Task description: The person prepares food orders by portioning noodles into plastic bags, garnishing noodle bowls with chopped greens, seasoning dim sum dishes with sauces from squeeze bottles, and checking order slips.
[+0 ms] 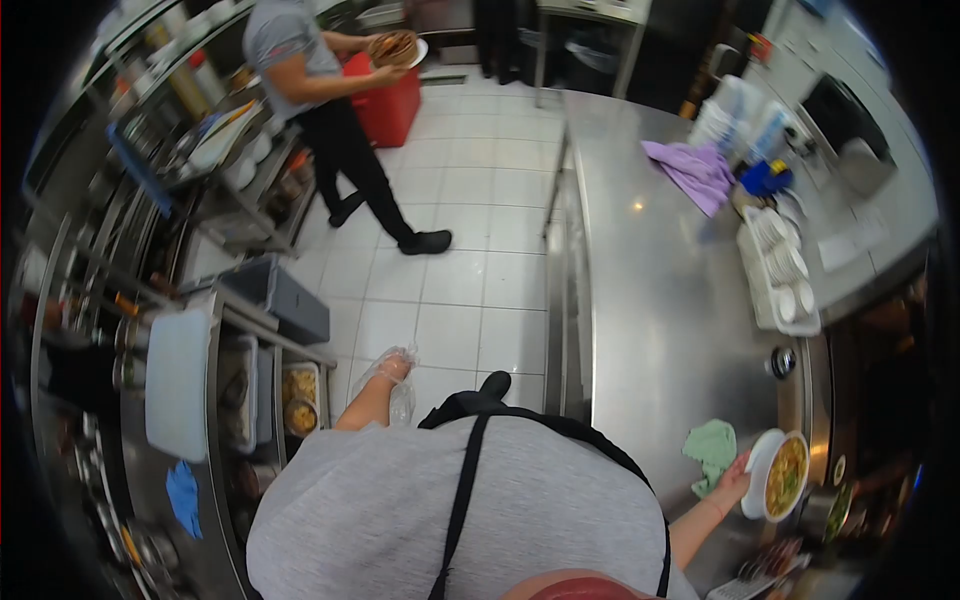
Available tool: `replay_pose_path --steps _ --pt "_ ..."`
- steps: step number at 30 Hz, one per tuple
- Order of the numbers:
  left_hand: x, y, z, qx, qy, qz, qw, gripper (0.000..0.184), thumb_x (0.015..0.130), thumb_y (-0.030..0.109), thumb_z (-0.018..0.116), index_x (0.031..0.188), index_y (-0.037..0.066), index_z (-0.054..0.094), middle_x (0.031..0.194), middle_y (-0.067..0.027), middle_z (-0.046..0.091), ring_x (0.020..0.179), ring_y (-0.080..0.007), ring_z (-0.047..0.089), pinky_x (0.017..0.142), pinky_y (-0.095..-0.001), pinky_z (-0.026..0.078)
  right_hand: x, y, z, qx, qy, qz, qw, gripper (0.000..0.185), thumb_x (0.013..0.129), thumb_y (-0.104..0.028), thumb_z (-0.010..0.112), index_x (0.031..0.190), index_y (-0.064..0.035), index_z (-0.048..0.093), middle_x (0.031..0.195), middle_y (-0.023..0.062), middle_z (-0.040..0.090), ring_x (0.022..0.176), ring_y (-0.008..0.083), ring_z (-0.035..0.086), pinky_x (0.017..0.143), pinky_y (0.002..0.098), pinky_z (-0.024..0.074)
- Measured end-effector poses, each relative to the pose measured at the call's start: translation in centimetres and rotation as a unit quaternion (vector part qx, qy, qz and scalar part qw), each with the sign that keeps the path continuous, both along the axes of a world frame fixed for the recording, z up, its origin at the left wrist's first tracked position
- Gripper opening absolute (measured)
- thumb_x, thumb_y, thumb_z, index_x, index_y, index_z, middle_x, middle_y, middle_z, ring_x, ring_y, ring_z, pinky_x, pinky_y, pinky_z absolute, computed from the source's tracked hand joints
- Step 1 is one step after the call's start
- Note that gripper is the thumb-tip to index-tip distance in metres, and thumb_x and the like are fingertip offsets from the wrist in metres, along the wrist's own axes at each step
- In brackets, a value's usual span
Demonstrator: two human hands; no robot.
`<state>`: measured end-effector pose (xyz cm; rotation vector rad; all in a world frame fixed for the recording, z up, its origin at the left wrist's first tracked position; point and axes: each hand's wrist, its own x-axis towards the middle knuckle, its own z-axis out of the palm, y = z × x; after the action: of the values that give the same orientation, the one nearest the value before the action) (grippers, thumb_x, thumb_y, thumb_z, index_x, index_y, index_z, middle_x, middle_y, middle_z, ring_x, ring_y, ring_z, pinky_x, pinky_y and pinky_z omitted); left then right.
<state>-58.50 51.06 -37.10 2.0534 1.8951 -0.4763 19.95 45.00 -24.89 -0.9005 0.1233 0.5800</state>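
Note:
My right hand (734, 484) grips the side of a white bowl (760, 476) at the right of the steel counter. Yellowish-brown food with green bits (786, 476) fills the bowl. A crumpled green cloth (711, 450) lies beside that hand. Over the floor at my left side hangs my left hand (396, 366), with loose clear plastic (402, 402), like a thin disposable glove, around it. The plastic and the small size of the hand hide how its fingers are bent.
Along the right runs the steel counter (660, 300) with a purple cloth (695, 172), a white rack of crockery (775, 265) and a small dark-lidded jar (780, 362). A co-worker (320, 100) carries a plate of food near a red bin (385, 105). A white board (178, 385) lies at left.

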Motion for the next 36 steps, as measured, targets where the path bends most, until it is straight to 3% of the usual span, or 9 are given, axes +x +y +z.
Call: replay_pose_path --steps 5,7,9,14,16,22,25,30,36 --pt "2.0 3.2 -2.1 0.113 -0.068 -0.118 0.984 0.016 0.08 0.016 0.047 0.089 0.009 0.059 0.092 -0.0154 0.056 0.092 -0.032 0.055 0.079 -0.0425 0.046 -8.7 -2.5 4.1 -0.197 -0.203 0.076 0.956 0.029 0.085 -0.021 0.052 0.111 -0.0072 0.047 0.105 0.0093 0.053 0.099 0.0188 0.051 0.086 0.033 0.0413" --pt "4.1 4.2 -1.6 0.101 -0.077 -0.17 0.977 0.014 0.079 0.017 0.048 0.087 0.01 0.057 0.09 -0.0155 0.056 0.09 -0.0323 0.054 0.076 -0.0428 0.046 -8.9 -3.7 2.9 -0.383 -0.572 0.12 0.716 0.036 0.075 -0.021 0.065 0.103 -0.0016 0.055 0.11 0.0135 0.051 0.105 0.0266 0.048 0.09 0.0359 0.0374" --pt "5.2 5.3 -2.0 0.099 -0.092 -0.217 0.967 0.013 0.078 0.017 0.049 0.087 0.01 0.056 0.092 -0.0156 0.056 0.087 -0.0331 0.054 0.074 -0.0429 0.045 -13.4 -4.6 6.6 -0.451 -0.619 0.137 0.629 0.038 0.068 -0.017 0.069 0.102 -0.0037 0.057 0.12 0.0198 0.044 0.111 0.0327 0.043 0.092 0.0363 0.0362" --pt "7.7 11.5 -8.2 0.043 -0.059 -0.364 0.929 0.021 0.079 0.016 0.049 0.096 0.007 0.057 0.103 -0.0181 0.056 0.099 -0.0361 0.051 0.082 -0.0423 0.043 -13.9 -8.5 8.6 -0.525 -0.578 0.136 0.61 0.012 0.07 -0.005 0.057 0.082 -0.0081 0.058 0.103 0.0063 0.054 0.1 0.0264 0.049 0.084 0.0373 0.0396" --pt "10.0 13.3 -8.6 -0.026 -0.248 0.019 0.968 0.027 0.081 0.02 0.05 0.103 0.006 0.056 0.109 -0.0207 0.054 0.105 -0.0374 0.048 0.087 -0.0416 0.041 -13.1 -10.8 7.9 -0.567 -0.565 0.119 0.586 0.012 0.073 -0.002 0.046 0.07 -0.0079 0.056 0.096 0.0023 0.056 0.095 0.0235 0.051 0.077 0.0344 0.0416" --pt "15.4 16.4 -0.5 -0.055 -0.208 -0.042 0.976 0.043 0.08 0.033 0.054 0.112 0.004 0.053 0.112 -0.023 0.052 0.107 -0.035 0.048 0.09 -0.0375 0.039 -8.7 -21.3 7.8 -0.737 -0.416 0.149 0.511 0.01 0.074 -0.006 0.052 0.082 -0.0031 0.057 0.093 0.0118 0.058 0.069 0.0261 0.058 0.065 0.0329 0.0455" --pt "17.4 15.8 2.9 -0.078 -0.274 -0.031 0.958 0.044 0.082 0.034 0.049 0.115 0.006 0.052 0.121 -0.0209 0.046 0.112 -0.032 0.044 0.093 -0.0367 0.035 -9.8 -18.2 10.7 -0.615 -0.473 0.049 0.629 0.01 0.074 -0.009 0.056 0.083 -0.0056 0.056 0.084 0.0112 0.058 0.072 0.0263 0.058 0.067 0.0341 0.0462" --pt "16.2 11.9 4.8 -0.016 -0.296 -0.051 0.954 0.049 0.083 0.04 0.044 0.117 0.006 0.051 0.121 -0.0184 0.046 0.115 -0.0316 0.04 0.095 -0.0364 0.032 -11.3 -3.3 6.6 -0.313 -0.434 0.289 0.794 0.021 0.081 -0.013 0.057 0.099 -0.0038 0.053 0.085 0.0086 0.059 0.069 0.0145 0.059 0.057 0.0286 0.0474" --pt "15.1 7.8 8.3 -0.011 -0.295 0.072 0.953 0.044 0.082 0.038 0.046 0.111 0.005 0.052 0.116 -0.0167 0.049 0.112 -0.0326 0.042 0.092 -0.0379 0.034 -20.0 14.7 8.1 -0.153 -0.171 0.488 0.842 0.026 0.089 -0.021 0.047 0.106 -0.0023 0.042 0.094 0.0124 0.055 0.078 0.0184 0.06 0.063 0.0284 0.0518"
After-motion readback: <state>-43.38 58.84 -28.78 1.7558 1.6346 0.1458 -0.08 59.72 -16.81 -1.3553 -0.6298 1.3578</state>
